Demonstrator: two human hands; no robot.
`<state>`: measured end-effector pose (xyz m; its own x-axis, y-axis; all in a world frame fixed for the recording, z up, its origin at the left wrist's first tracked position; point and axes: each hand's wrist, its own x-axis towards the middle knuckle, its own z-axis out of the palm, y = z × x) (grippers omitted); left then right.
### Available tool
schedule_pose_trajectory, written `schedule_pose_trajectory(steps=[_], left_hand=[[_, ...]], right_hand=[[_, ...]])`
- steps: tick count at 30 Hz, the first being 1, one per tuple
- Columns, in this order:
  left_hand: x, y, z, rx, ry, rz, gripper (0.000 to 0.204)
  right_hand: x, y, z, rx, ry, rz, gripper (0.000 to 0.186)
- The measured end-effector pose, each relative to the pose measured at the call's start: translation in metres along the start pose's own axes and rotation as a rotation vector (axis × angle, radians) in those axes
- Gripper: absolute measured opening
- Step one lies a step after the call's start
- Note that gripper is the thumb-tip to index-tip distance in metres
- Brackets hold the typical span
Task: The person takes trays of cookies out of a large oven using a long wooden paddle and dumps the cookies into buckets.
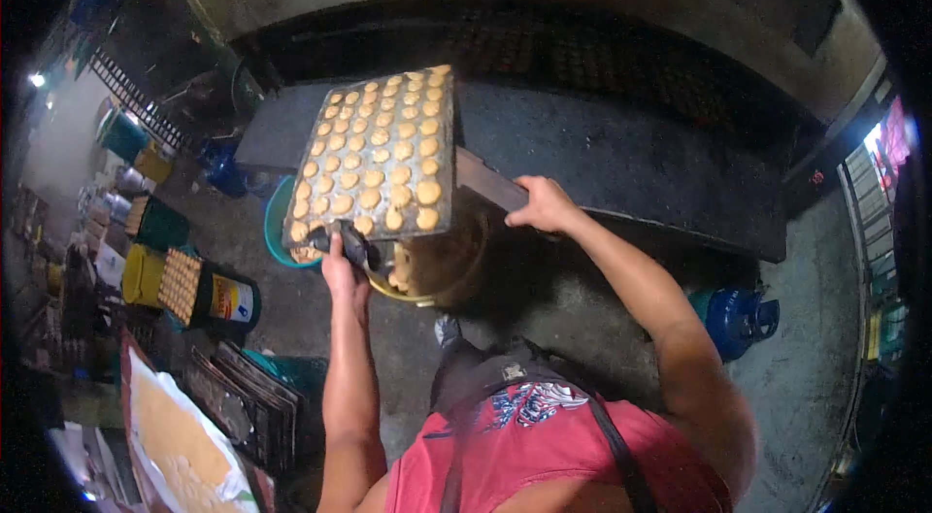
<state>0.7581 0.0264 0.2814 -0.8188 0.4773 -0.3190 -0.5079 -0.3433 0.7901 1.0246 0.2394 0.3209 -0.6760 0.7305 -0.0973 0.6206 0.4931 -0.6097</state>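
Note:
My left hand [342,268] is closed on a dark pad [351,249] at the near edge of a metal tray [442,222] dotted with rows of small round golden baked pieces [372,176]. My right hand [539,204] grips a long, flat brownish paddle [490,183], which reaches to the tray's right side and partly under it. Beneath the tray are a yellowish bucket [413,297] holding baked pieces and a teal basin [277,222], both partly hidden by it.
A long dark oven ledge [631,173] spans the back, with more filled trays deep inside. Blue gas cylinders [738,324] stand right. At left are tray-topped buckets [223,304], stacked dark pans [238,401] and a board of pale dough [184,430]. My foot [449,329] is below.

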Motion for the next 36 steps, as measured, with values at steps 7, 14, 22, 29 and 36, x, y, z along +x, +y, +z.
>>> schedule_pose_trajectory(steps=[7,14,22,29,36], left_hand=[[0.190,0.053,0.051,0.089,-0.064,0.079,0.026],[0.338,0.039,0.161,0.344,-0.128,-0.099,0.020],[0.403,0.028,0.238,0.004,-0.052,-0.021,0.026],[0.237,0.032,0.157,0.043,-0.394,-0.093,0.033],[-0.027,-0.077,-0.060,-0.270,-0.240,-0.148,0.050]], right_hand=[[0.139,-0.048,-0.010,0.043,-0.038,-0.030,0.066],[0.075,-0.032,-0.037,0.025,-0.009,0.084,0.069],[-0.101,-0.014,-0.053,0.034,0.043,0.209,0.079],[-0.127,0.008,-0.059,0.158,-0.046,0.382,0.077],[-0.089,0.065,-0.092,0.215,-0.281,-0.097,0.075]])
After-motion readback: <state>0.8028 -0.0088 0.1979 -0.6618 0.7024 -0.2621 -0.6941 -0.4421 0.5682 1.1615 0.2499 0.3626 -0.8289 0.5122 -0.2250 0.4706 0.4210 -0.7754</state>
